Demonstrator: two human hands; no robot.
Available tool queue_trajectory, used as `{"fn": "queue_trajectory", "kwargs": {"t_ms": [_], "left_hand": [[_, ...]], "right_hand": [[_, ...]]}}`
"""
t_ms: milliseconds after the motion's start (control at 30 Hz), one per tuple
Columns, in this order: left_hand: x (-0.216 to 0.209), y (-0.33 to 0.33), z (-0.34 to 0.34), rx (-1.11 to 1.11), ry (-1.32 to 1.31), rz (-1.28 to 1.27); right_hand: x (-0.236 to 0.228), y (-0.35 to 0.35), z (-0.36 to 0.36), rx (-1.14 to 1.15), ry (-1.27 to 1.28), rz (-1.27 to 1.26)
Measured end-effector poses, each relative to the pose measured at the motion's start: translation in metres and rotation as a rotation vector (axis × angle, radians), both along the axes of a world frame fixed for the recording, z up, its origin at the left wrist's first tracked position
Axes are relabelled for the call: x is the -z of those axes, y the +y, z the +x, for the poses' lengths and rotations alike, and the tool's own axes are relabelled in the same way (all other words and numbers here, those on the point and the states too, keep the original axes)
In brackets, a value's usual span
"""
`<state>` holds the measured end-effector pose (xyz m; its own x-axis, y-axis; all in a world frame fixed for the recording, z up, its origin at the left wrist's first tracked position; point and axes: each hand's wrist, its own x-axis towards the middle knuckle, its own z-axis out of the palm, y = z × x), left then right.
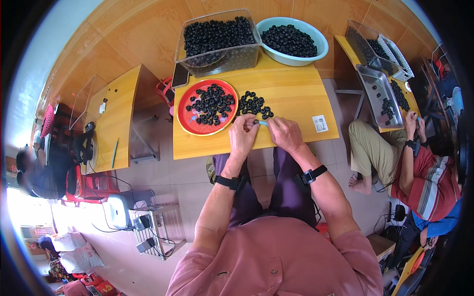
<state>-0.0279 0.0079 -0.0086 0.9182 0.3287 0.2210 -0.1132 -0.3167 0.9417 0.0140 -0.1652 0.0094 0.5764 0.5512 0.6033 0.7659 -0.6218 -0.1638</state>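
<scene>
Close to the table's front edge, my left hand point(243, 134) pinches a small black ring-shaped part point(256, 121) between thumb and fingers. Against it, my right hand point(286, 134) grips a slim pale-blue tool point(263, 123), whose tip meets the part; its exact kind is too small to make out. Just beyond my hands lies a loose group of black parts point(253, 103) on the yellow wooden table point(296, 93). To the left of them, a round red tray point(184, 123) with a gold rim holds many more of the same parts.
At the table's far side stand a clear plastic bin point(232, 61) and a pale-blue basin point(321, 48), both heaped with black parts. A dark phone-like slab point(180, 79) lies at the left. On the right, another person works beside a metal tray point(371, 81). A second table point(121, 103) stands left.
</scene>
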Motion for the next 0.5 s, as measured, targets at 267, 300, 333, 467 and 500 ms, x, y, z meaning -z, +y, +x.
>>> {"fn": "queue_trajectory", "kwargs": {"t_ms": [267,300,333,467,500], "left_hand": [[-0.0017,-0.0012,-0.0009,0.020,0.003,-0.052],[0.0005,0.0002,-0.0009,0.026,-0.011,-0.119],[0.0026,0.0014,-0.0008,0.032,-0.026,-0.187],[0.0070,0.0051,-0.0014,0.018,-0.053,-0.275],[0.0057,0.0054,-0.0015,0.021,-0.049,-0.247]], "right_hand": [[0.0038,-0.0008,0.0017,0.012,0.009,-0.002],[0.0053,0.0002,0.0031,0.047,0.022,-0.022],[0.0066,0.0006,0.0042,0.082,0.034,-0.042],[0.0082,0.0006,0.0043,0.093,0.004,-0.014],[0.0087,0.0003,0.0046,0.087,-0.002,-0.003]]}}
